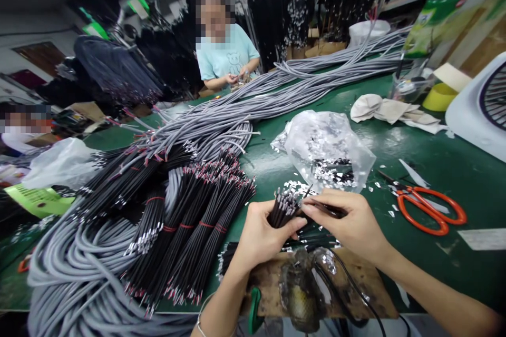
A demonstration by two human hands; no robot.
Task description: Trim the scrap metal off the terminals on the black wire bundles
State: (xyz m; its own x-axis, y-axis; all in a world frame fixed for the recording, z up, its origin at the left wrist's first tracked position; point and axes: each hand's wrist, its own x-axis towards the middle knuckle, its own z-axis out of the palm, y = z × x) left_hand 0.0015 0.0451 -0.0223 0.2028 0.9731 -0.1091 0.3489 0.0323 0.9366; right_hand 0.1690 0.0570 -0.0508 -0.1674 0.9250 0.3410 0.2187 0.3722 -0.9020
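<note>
Near the front edge of the green bench (395, 139), our left hand (259, 234) curls round thin black silver-tipped wires (282, 209), ends-up presumably for access; right hand (351, 221), fingers pinching a slender dark piece (329, 208).

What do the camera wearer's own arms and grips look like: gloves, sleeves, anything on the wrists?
The left grip and right grip are human hands without gloves. Both forearms are bare, with no sleeve in view. A thin, pale band circles the left forearm near the bottom edge; the right shows nothing worn. I see no cables or markings attached to either.
</note>
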